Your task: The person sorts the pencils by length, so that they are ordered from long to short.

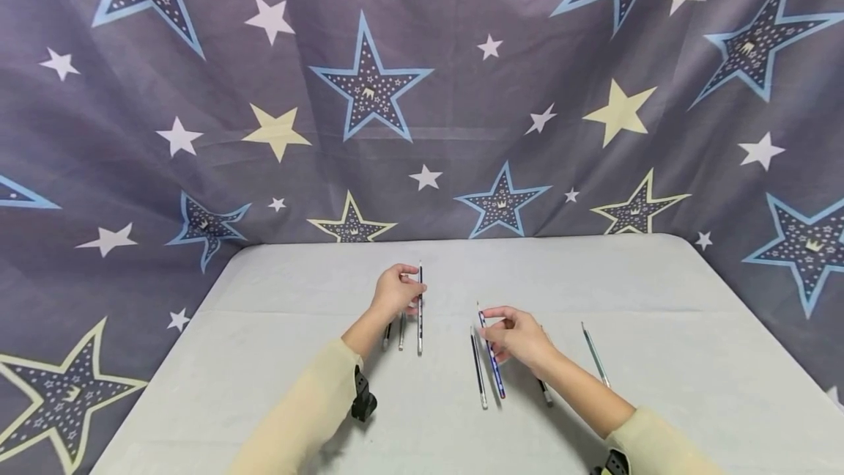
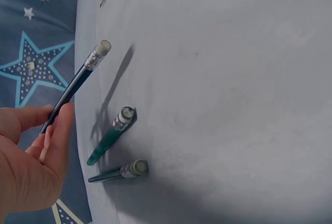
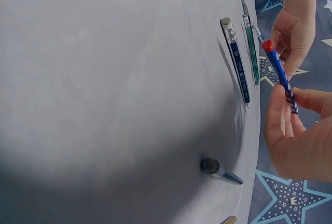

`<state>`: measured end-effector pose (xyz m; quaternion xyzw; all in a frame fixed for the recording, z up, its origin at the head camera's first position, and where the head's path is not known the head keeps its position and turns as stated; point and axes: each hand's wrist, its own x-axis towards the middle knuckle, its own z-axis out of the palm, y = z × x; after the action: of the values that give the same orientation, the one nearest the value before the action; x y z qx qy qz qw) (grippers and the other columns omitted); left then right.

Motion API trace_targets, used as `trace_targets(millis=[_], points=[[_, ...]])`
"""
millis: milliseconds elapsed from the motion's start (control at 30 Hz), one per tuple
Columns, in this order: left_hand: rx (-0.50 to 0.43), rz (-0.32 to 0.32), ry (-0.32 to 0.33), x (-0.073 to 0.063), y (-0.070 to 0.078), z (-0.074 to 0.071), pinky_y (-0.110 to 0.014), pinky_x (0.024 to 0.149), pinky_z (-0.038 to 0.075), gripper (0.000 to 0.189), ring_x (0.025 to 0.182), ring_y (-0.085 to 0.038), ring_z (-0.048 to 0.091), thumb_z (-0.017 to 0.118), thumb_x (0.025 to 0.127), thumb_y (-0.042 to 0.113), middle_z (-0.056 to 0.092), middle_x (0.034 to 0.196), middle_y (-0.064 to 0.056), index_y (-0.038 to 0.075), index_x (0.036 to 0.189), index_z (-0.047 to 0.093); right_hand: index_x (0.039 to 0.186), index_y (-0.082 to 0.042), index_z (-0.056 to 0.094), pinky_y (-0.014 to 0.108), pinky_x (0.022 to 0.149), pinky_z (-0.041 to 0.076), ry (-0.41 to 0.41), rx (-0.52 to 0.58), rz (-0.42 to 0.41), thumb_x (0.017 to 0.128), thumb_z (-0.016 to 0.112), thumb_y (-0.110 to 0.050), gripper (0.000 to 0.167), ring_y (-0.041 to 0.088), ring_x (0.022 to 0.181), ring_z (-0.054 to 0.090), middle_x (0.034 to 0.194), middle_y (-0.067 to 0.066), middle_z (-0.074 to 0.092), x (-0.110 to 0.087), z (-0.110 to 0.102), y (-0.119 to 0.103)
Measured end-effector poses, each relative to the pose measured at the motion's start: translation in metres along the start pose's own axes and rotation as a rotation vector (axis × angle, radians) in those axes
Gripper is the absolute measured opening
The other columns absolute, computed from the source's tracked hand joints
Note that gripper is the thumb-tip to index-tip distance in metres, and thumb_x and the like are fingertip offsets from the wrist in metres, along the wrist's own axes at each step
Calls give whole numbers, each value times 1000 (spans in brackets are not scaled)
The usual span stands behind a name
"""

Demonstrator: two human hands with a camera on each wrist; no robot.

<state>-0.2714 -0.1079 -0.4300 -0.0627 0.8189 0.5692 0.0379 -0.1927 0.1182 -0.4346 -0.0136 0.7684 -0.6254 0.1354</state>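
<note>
My left hand [image 1: 398, 290] pinches a dark pencil [image 1: 420, 328] between thumb and fingers. Its silver ferrule and pale eraser point toward me, and in the left wrist view the pencil [image 2: 78, 84] is raised off the table, its shadow apart from it. Below that hand lie a green pencil [image 2: 106, 145] and another dark pencil [image 2: 110, 176]. My right hand [image 1: 519, 337] pinches a blue patterned pencil [image 1: 496, 372] with a red end [image 3: 267, 45], tip pointing away from me. A dark blue pencil [image 1: 478, 372] with an eraser lies on the table just left of it.
Partly hidden under my right forearm is a dark-ended pencil [image 1: 545, 393]. Farther right lies a green pencil [image 1: 596, 358]. The pale cloth-covered table [image 1: 277, 380] meets a star-patterned curtain [image 1: 455, 123] at its back edge.
</note>
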Motion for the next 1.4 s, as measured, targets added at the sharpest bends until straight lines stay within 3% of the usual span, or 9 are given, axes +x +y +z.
trace_targets(millis=[467, 800, 1067, 1400], points=[[144, -75, 0, 21, -6, 8, -27, 49, 59, 36, 54, -14, 56, 68, 79, 3, 61, 85, -11, 4, 113, 58, 124, 2, 52, 29, 57, 57, -16, 4, 11, 85, 64, -7, 41, 12, 60, 53, 77, 3, 55, 0, 2, 0], [221, -75, -20, 23, -5, 12, -26, 47, 58, 35, 56, -15, 57, 68, 79, 3, 64, 89, -15, 1, 112, 59, 122, 1, 54, 28, 55, 57, -6, -18, 24, 85, 64, -7, 39, 12, 59, 54, 77, 3, 56, 1, 1, 3], [281, -59, -16, 29, -9, 16, -26, 44, 57, 33, 50, -14, 57, 69, 77, 2, 58, 73, -9, -1, 109, 60, 122, 0, 54, 28, 56, 57, -8, -21, 25, 84, 65, -8, 40, 13, 60, 54, 78, 3, 56, 2, 1, 5], [279, -54, -34, 29, -9, 17, -26, 45, 57, 34, 49, -14, 56, 69, 77, 1, 58, 74, -10, -3, 109, 60, 122, 0, 55, 27, 55, 57, 2, -12, 40, 84, 65, -7, 40, 13, 60, 54, 78, 3, 56, 3, 2, 5]])
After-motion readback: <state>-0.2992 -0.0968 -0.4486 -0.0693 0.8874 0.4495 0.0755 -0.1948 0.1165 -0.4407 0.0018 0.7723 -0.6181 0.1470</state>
